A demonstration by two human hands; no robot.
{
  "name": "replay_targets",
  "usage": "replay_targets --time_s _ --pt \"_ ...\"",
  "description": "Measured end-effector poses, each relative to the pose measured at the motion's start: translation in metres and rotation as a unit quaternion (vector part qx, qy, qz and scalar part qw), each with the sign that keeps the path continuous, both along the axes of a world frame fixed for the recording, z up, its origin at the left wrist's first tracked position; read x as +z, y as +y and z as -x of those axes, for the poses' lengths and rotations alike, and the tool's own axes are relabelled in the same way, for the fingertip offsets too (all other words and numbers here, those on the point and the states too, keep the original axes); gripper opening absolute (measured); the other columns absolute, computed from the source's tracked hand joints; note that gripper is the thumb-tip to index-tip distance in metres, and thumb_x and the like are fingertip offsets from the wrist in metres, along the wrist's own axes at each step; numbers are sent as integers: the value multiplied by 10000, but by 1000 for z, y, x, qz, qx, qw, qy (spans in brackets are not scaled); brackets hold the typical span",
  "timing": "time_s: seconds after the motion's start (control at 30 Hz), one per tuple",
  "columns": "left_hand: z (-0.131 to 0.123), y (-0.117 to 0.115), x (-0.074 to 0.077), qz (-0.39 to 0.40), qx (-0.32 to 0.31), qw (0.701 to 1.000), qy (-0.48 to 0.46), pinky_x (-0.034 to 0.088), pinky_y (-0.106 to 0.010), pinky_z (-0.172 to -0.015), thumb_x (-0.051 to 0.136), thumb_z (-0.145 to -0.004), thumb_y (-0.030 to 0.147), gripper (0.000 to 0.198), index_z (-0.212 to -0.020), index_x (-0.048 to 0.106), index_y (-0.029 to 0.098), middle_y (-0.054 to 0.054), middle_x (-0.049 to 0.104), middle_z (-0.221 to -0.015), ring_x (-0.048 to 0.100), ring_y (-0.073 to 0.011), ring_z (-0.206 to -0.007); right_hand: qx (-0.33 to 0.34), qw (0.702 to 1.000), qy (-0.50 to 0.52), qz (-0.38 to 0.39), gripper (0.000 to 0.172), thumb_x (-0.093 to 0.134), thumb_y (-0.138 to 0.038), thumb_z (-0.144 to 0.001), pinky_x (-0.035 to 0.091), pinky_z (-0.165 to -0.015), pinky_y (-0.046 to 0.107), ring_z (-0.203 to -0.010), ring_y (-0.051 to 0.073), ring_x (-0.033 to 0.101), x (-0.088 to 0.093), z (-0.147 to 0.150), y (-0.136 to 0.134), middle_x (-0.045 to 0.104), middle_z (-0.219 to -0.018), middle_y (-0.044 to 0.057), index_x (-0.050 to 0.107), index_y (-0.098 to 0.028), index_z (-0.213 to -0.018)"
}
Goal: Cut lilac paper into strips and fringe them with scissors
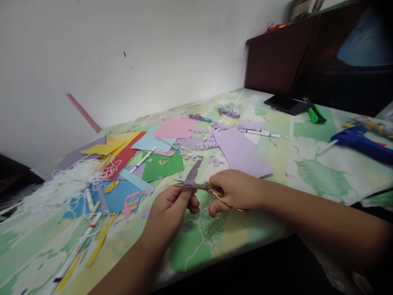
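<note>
My left hand (pixel 172 209) pinches the near end of a narrow purple paper strip (pixel 193 172), whose edge is cut into a fringe. In my right hand (pixel 233 190) is a pair of scissors (pixel 201 186) with gold-coloured handles, fingers through the loops. The blades lie across the strip just above my left fingertips and point left. Beyond the hands rests a larger sheet of purple paper (pixel 239 151), with fringed purple scraps (pixel 207 144) beside it.
White string (pixel 66 184) lies tangled at left near coloured sheets, including a green one (pixel 164 166). White marker-like sticks (pixel 80 241) lie in front. A blue glue gun (pixel 365 141), green cutter (pixel 316 114) and black phone (pixel 285 104) are at right. A wall stands behind.
</note>
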State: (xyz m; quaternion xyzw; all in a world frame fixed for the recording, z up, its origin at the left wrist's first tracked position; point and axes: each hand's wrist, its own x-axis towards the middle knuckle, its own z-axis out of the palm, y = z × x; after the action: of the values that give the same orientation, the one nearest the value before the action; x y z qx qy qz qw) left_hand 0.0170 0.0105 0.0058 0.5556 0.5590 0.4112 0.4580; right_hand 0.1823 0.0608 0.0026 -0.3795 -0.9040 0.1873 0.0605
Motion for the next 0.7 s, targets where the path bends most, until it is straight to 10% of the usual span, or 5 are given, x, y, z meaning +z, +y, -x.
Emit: replay_targets --time_s 0.7 --pt "4 1 5 20 27 999 -20 393 -212 -493 432 -711 187 159 -580 518 161 31 523 -479 489 -87 -464 11 1000 9 8 563 351 -678 -604 221 -429 202 -485 96 378 -1 -4 1 497 -579 12 527 -151 -697"
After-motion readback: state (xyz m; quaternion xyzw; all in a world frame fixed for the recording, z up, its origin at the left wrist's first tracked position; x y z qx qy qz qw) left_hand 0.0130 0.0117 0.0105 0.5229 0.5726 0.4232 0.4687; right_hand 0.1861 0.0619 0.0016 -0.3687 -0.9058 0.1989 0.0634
